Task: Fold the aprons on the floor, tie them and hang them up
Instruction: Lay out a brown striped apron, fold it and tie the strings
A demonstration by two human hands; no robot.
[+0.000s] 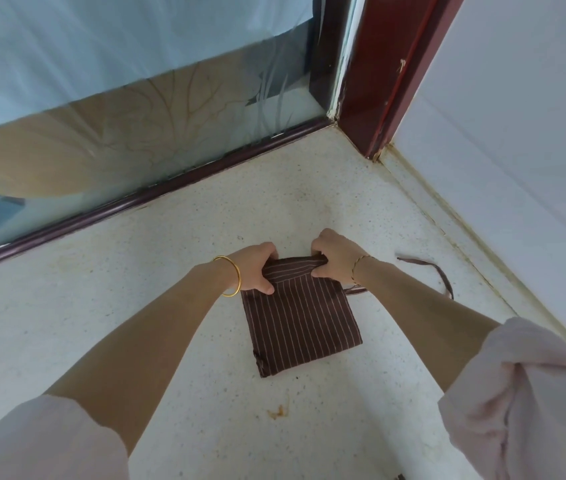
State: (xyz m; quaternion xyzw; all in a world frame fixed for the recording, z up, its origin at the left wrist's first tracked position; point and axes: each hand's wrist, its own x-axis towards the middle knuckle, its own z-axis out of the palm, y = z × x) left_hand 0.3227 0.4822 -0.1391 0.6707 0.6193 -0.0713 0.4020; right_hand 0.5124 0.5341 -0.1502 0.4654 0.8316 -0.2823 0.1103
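Note:
A brown apron (300,323) with thin white stripes lies folded into a small rectangle on the speckled floor. Its far edge is rolled up. My left hand (257,270) grips the left end of that roll, thumb on the fabric. My right hand (333,258) grips the right end, fingers curled round it. A brown apron strap (442,275) trails out from under my right wrist and loops across the floor to the right.
A frosted glass sliding door (136,126) with a dark bottom rail runs along the far left. A red-brown door post (382,74) stands in the corner, and a white wall (517,133) closes the right side. An orange stain (278,412) marks the floor nearby.

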